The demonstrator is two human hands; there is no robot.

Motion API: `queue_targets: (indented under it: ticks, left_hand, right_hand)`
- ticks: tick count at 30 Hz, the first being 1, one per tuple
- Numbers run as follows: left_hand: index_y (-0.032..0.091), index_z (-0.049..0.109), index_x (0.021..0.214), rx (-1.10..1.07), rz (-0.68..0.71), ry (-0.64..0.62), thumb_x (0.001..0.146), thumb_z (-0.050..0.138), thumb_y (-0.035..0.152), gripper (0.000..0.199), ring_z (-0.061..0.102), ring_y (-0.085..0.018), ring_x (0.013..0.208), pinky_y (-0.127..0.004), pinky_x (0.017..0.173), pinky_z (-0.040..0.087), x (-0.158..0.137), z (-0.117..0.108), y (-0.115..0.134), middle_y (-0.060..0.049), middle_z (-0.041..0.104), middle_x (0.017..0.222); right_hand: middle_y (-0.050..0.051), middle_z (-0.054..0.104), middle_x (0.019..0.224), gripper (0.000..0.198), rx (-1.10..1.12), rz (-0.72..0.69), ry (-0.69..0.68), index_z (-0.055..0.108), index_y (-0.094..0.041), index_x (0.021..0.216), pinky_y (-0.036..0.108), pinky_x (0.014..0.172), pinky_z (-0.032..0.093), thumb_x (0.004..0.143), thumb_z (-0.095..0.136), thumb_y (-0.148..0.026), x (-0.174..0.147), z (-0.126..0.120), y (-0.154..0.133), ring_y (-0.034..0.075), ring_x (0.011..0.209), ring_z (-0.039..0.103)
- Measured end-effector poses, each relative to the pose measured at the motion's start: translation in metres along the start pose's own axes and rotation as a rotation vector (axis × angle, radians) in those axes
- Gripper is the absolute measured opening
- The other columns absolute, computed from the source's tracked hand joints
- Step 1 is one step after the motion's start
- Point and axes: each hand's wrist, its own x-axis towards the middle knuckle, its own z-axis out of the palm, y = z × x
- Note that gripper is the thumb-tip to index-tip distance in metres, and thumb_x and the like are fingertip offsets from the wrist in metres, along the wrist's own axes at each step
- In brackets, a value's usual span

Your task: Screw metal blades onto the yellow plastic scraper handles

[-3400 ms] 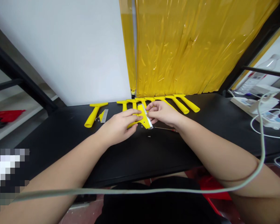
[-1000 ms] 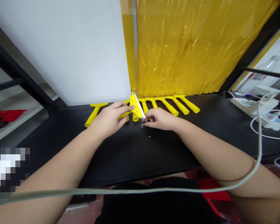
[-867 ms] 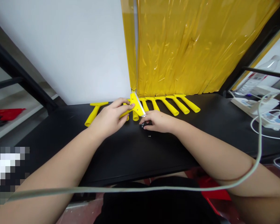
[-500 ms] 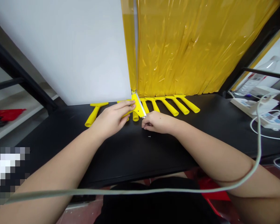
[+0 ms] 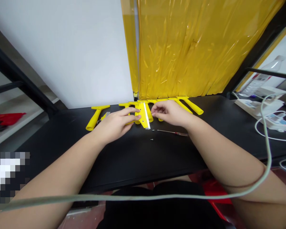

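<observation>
In my left hand is a yellow scraper with a shiny metal blade strip along its right side; thumb and fingers clasp its left part. My right hand hovers just right of the blade, apart from it. Its fingers are curled with the tips together, and whatever may be between them is too small to make out. Below lie two small screws, one nearer screw and one farther screw. A thin screwdriver rests partly beside my right wrist.
Several yellow T-shaped handles line the back of the black table, one handle off to the left. Behind them stand a white panel and yellow film. A pale cable crosses in front; a power strip is at right.
My right hand has moved up and right, off the scraper's lower end. The scraper has turned more upright and come lower. The screwdriver and a second screw now show on the table.
</observation>
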Motion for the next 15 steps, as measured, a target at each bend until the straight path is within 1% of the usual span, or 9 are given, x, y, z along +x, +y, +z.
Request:
queue_targets:
  ticks: [2, 3, 7, 9, 12, 15]
  left_hand:
    - [0.023, 0.074, 0.126, -0.003, 0.027, -0.029, 0.105, 0.053, 0.02, 0.03, 0.074, -0.024, 0.115, -0.038, 0.093, 0.064, 0.0, 0.0, 0.003, -0.009, 0.064, 0.147]
    - [0.023, 0.074, 0.126, -0.006, 0.045, -0.043, 0.105, 0.052, 0.02, 0.031, 0.074, -0.024, 0.115, -0.038, 0.093, 0.063, 0.0, 0.001, 0.005, -0.009, 0.064, 0.147]
    - [0.023, 0.073, 0.129, -0.03, 0.12, -0.083, 0.104, 0.052, 0.018, 0.033, 0.074, -0.023, 0.112, -0.036, 0.095, 0.062, 0.001, 0.003, 0.011, -0.009, 0.062, 0.148]
    - [0.023, 0.073, 0.129, -0.031, 0.135, -0.086, 0.103, 0.052, 0.017, 0.034, 0.074, -0.022, 0.109, -0.035, 0.092, 0.062, 0.001, 0.004, 0.013, -0.009, 0.062, 0.147]
    - [0.023, 0.073, 0.129, -0.009, 0.134, -0.09, 0.103, 0.052, 0.016, 0.035, 0.074, -0.019, 0.098, -0.032, 0.082, 0.061, 0.002, 0.003, 0.017, -0.01, 0.063, 0.143]
    - [0.024, 0.073, 0.129, 0.034, 0.136, -0.104, 0.102, 0.052, 0.016, 0.036, 0.071, -0.017, 0.088, -0.03, 0.075, 0.059, 0.002, 0.003, 0.02, -0.01, 0.063, 0.138]
  right_hand:
    - [0.003, 0.074, 0.086, 0.007, 0.065, -0.022, 0.049, 0.074, -0.017, 0.095, 0.028, 0.074, 0.051, 0.092, 0.068, -0.016, 0.001, 0.002, -0.003, 0.016, 0.076, 0.066]
    - [0.003, 0.075, 0.087, 0.007, 0.062, -0.046, 0.061, 0.074, -0.017, 0.094, 0.028, 0.074, 0.051, 0.092, 0.067, -0.015, 0.001, 0.004, -0.004, 0.015, 0.076, 0.066]
    - [0.003, 0.076, 0.087, 0.013, -0.087, -0.173, 0.071, 0.078, -0.017, 0.094, 0.027, 0.075, 0.049, 0.091, 0.069, -0.01, 0.002, 0.012, -0.009, 0.015, 0.077, 0.066]
    - [0.003, 0.076, 0.085, 0.013, -0.134, -0.21, 0.08, 0.08, -0.017, 0.093, 0.028, 0.075, 0.048, 0.09, 0.07, -0.009, 0.002, 0.014, -0.01, 0.015, 0.077, 0.066]
    - [0.004, 0.076, 0.084, 0.012, -0.16, -0.223, 0.085, 0.081, -0.017, 0.092, 0.028, 0.075, 0.048, 0.089, 0.072, -0.01, 0.002, 0.014, -0.01, 0.016, 0.077, 0.066]
    - [0.003, 0.076, 0.082, 0.013, -0.144, -0.19, 0.059, 0.081, -0.017, 0.09, 0.027, 0.072, 0.048, 0.088, 0.071, -0.009, 0.001, 0.015, -0.009, 0.015, 0.073, 0.066]
